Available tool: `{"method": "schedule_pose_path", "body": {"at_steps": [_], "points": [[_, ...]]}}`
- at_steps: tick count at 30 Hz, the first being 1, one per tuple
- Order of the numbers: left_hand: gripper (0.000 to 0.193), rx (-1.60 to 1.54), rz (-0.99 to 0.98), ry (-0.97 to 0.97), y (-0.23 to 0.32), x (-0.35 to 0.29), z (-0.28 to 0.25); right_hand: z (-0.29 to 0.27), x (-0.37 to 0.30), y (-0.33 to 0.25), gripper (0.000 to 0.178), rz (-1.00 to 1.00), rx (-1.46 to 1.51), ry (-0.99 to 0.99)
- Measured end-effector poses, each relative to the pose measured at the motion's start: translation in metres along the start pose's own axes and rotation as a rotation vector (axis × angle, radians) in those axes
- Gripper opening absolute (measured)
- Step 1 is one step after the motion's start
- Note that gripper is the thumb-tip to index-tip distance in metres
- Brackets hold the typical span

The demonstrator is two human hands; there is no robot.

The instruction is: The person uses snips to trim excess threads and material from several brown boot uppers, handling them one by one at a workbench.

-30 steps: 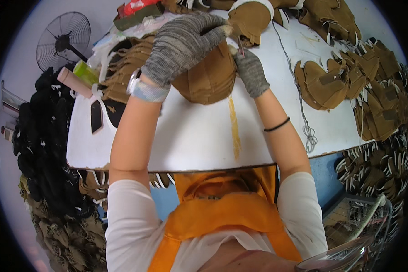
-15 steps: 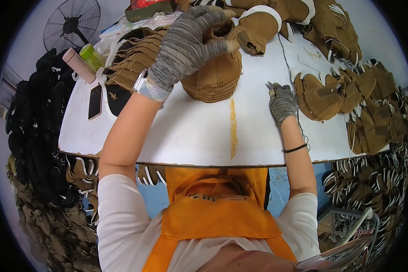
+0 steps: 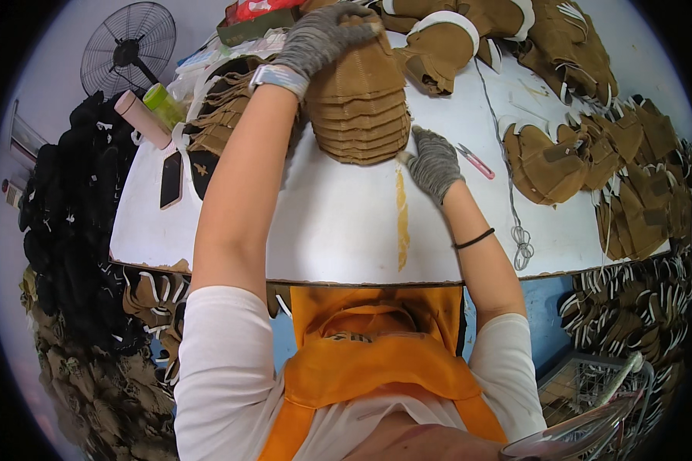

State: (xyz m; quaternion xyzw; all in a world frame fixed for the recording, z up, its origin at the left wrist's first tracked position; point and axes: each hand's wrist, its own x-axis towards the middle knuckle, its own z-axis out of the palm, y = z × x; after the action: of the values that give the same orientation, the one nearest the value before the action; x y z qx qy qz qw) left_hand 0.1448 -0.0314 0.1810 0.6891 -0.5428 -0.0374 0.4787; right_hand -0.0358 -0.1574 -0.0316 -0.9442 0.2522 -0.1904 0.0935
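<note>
Left hand [image 3: 327, 40], in a grey marled knitted glove with bare fingertips: laid over the far left end of a stack of brown, suede-like, curved stitched pieces [image 3: 359, 107]; fingers bent, thumb reaching across the top. The fingers' undersides are hidden, so whether they clasp the stack cannot be told.

Right hand [image 3: 436, 163], gloved alike: just beside the stack's near right edge, half open, fingers together and loosely bent, thumb apart and pointing at the stack. Nothing shows in its grasp; contact with the edge cannot be made out.

Stack: on a white tabletop [image 3: 338, 230], its layers stepped toward the person.

Right of the stack, past the right hand: one pair of small snips with pink handles [image 3: 477, 161], lying flat; one thin grey cord, coiled at its near end [image 3: 522, 250]; brown curved pieces with white edging [image 3: 544, 163], overlapping.

Near side of the stack: one yellow-brown strip [image 3: 402, 230] on the tabletop.

Left of the stack: one fanned row of brown and black pieces [image 3: 227, 123]; one dark-screened phone [image 3: 171, 181]; one pale pink cylindrical flask [image 3: 142, 119]; one lime-green container [image 3: 164, 106].

Far left: one black wire-caged fan [image 3: 127, 52].
</note>
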Motion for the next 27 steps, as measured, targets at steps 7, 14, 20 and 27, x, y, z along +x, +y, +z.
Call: {"method": "schedule_pose_path", "body": {"at_steps": [7,14,20,27], "points": [[0.050,0.045,0.017,0.153,-0.045,0.006,-0.014,-0.012,-0.018,-0.003,0.051,-0.091,0.726,-0.157],[0.045,-0.054,0.008,0.351,-0.063,-0.007,-0.041,-0.027,-0.022,-0.049,0.063,0.112,1.779,-0.167],[0.046,-1.047,-0.162,0.118,-0.045,-0.012,-0.036,-0.110,-0.052,-0.091,0.058,-0.060,1.931,0.024],[0.045,-1.213,-0.312,0.257,-0.094,-0.070,0.022,-0.121,-0.074,-0.081,0.066,0.091,1.800,-0.064]]}}
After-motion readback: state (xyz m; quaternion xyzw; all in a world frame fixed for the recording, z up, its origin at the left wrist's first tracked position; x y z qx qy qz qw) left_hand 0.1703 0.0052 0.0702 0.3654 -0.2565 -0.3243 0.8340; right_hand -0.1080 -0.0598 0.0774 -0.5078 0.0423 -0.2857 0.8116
